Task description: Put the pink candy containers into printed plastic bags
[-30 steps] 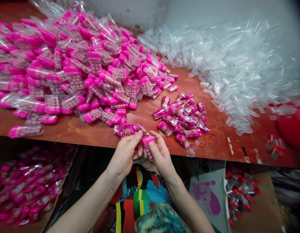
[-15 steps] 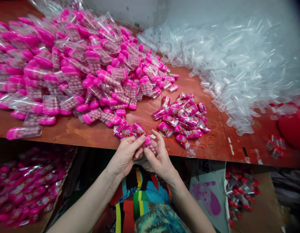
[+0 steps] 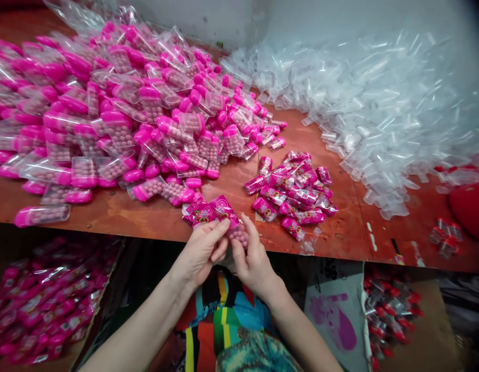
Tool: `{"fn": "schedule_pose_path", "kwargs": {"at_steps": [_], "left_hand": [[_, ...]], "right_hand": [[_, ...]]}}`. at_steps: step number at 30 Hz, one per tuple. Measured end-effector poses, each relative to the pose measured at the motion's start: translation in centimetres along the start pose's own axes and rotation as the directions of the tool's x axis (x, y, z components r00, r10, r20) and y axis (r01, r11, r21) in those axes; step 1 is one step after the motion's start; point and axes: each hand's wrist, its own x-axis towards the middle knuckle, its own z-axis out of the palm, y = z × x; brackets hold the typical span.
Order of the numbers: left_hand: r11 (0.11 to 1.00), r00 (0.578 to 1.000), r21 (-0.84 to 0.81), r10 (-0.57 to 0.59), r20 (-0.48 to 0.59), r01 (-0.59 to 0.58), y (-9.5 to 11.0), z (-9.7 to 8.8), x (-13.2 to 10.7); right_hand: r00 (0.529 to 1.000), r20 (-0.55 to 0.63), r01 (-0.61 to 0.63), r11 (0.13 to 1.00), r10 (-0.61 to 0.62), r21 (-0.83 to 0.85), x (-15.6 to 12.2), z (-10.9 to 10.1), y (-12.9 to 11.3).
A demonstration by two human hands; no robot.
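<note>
Between my hands, at the table's front edge, is a small clear candy container (image 3: pixel 239 237) of pink balls, its upper part covered by pink printed film. My left hand (image 3: pixel 202 248) is closed, thumb and fingers pinching the container at its covered end. My right hand (image 3: pixel 255 261) has its thumb and fingers around the end where the balls show. Just beyond my left fingers lie flat pink printed sleeves (image 3: pixel 198 211). To the right, a small heap of candy containers in pink printed sleeves (image 3: pixel 293 188) rests on the table.
A large pile of pink-capped candy containers (image 3: pixel 146 113) covers the left of the red-brown table (image 3: pixel 332 232). Clear empty containers (image 3: pixel 371 119) are heaped at the right, near a red object (image 3: pixel 469 206). Below, boxes hold pink packages (image 3: pixel 45 305) and red-capped containers (image 3: pixel 390 315).
My right hand has shifted slightly, its fingers now closer around the ball-filled end of the container. My left hand keeps its pinch. The view has moved a little.
</note>
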Motion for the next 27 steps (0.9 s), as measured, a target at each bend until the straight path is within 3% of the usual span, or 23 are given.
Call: {"fn": "schedule_pose_path", "kwargs": {"at_steps": [2,4,7,9,11,13,15,21,27], "left_hand": [[1.0,1.0,-0.026,-0.003,-0.029,0.003,-0.2,0.0,0.1],[1.0,1.0,-0.031,-0.008,-0.025,0.007,-0.2,0.0,0.1],[1.0,1.0,0.015,-0.001,0.023,0.0,-0.2,0.1,-0.1],[0.998,0.999,0.058,0.014,0.04,-0.016,-0.2,0.2,-0.4],[0.995,0.999,0.095,0.031,0.024,-0.033,-0.4,0.5,-0.7],[0.992,1.0,0.121,0.029,-0.005,-0.028,-0.6,0.7,-0.9],[0.991,0.999,0.134,0.004,-0.033,0.0,-0.8,0.9,-1.0],[0.997,0.998,0.08,0.003,-0.066,0.003,0.1,1.1,-0.5],[0.995,0.995,0.094,0.029,-0.091,-0.021,-0.3,1.6,-0.5]], "right_hand": [[1.0,-0.004,0.006,1.0,-0.006,-0.017,-0.1,0.3,-0.2],[0.994,0.027,-0.105,0.97,0.102,0.218,0.1,0.5,-0.7],[0.945,0.247,-0.324,0.733,0.217,0.599,0.7,0.5,-1.3],[0.92,0.34,-0.384,0.636,0.197,0.67,0.9,0.3,-1.3],[0.942,0.273,-0.328,0.701,0.194,0.633,0.8,0.2,-1.2],[0.974,0.134,-0.225,0.84,0.182,0.493,0.5,0.1,-1.0],[0.987,0.061,-0.161,0.923,0.149,0.351,0.3,0.0,-0.8],[0.957,0.215,-0.273,0.85,0.194,0.45,0.3,-0.3,-0.2],[0.976,0.128,-0.213,0.867,0.173,0.45,0.3,0.2,0.8]]}}
